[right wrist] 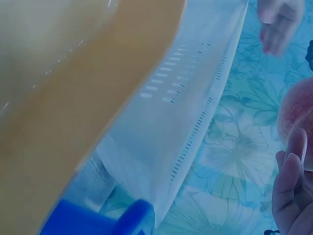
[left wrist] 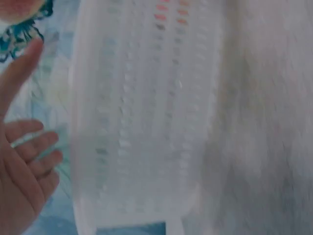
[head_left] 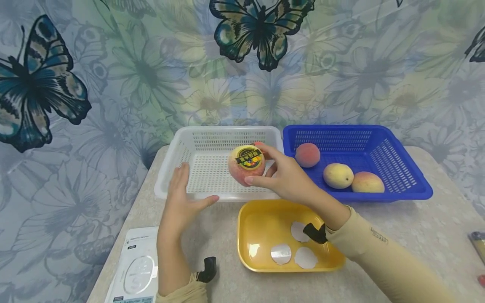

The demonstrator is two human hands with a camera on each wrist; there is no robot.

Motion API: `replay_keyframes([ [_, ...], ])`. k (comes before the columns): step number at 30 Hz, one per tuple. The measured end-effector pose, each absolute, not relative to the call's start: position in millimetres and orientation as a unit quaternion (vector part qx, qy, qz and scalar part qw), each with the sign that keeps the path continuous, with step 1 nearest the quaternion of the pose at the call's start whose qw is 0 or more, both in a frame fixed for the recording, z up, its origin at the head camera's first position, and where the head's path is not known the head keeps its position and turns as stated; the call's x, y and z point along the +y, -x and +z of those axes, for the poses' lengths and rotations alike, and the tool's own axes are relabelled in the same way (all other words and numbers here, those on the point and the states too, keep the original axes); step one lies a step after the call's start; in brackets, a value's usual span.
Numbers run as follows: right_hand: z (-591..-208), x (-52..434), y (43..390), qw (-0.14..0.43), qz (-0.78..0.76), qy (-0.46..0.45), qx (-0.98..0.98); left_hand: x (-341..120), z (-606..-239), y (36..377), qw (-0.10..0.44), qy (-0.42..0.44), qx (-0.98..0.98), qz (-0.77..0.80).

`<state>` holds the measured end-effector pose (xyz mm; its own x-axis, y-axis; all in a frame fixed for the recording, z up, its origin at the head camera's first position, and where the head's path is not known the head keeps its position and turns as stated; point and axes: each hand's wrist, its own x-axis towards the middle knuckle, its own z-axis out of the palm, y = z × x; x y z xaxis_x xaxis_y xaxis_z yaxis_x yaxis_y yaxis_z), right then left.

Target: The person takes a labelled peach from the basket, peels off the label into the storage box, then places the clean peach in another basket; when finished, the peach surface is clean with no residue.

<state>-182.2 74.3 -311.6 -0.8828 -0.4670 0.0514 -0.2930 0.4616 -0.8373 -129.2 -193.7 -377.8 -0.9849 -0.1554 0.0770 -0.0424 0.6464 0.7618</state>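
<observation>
Over the white basket (head_left: pixel 212 196), my right hand (head_left: pixel 289 176) grips a peach (head_left: pixel 242 173) between thumb and fingers. A round yellow and black label (head_left: pixel 249 157) sits on the side of the peach facing me. My left hand (head_left: pixel 182 206) is at the basket's front left, thumb spread wide and fingers extended, holding nothing. In the left wrist view that hand (left wrist: pixel 22 181) shows its palm beside the basket wall (left wrist: pixel 146 117). The right wrist view catches the peach (right wrist: pixel 293 110) and the fingers curled against it. A bit of red (head_left: pixel 259 143) shows behind my right fingers.
A blue basket (head_left: pixel 409 185) on the right holds a red peach (head_left: pixel 307 155) and two yellowish peaches (head_left: pixel 338 176). In front, a yellow tray (head_left: pixel 257 235) contains three round whitish pieces (head_left: pixel 281 254). A white packet (head_left: pixel 138 269) lies at the left; patterned cloth (head_left: pixel 151 84) hangs behind.
</observation>
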Motion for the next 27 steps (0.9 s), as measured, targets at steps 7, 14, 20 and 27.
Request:
replay_keyframes([
  [7, -308, 86, 171, 0.072, -0.471, 0.238, 0.846, -146, -362, 125, 0.064, 0.052, -0.852, -0.516],
  [14, -306, 88, 160, 0.067, -0.465, 0.227, 0.853, -117, -357, 125, 0.097, 0.115, -0.818, -0.555],
  [20, -308, 90, 154, 0.035, -0.463, 0.237, 0.853, -108, -354, 123, 0.143, 0.122, -0.795, -0.576],
  [27, -314, 98, 149, -0.104, -0.429, 0.288, 0.85, -104, -354, 123, 0.172, 0.123, -0.808, -0.551],
])
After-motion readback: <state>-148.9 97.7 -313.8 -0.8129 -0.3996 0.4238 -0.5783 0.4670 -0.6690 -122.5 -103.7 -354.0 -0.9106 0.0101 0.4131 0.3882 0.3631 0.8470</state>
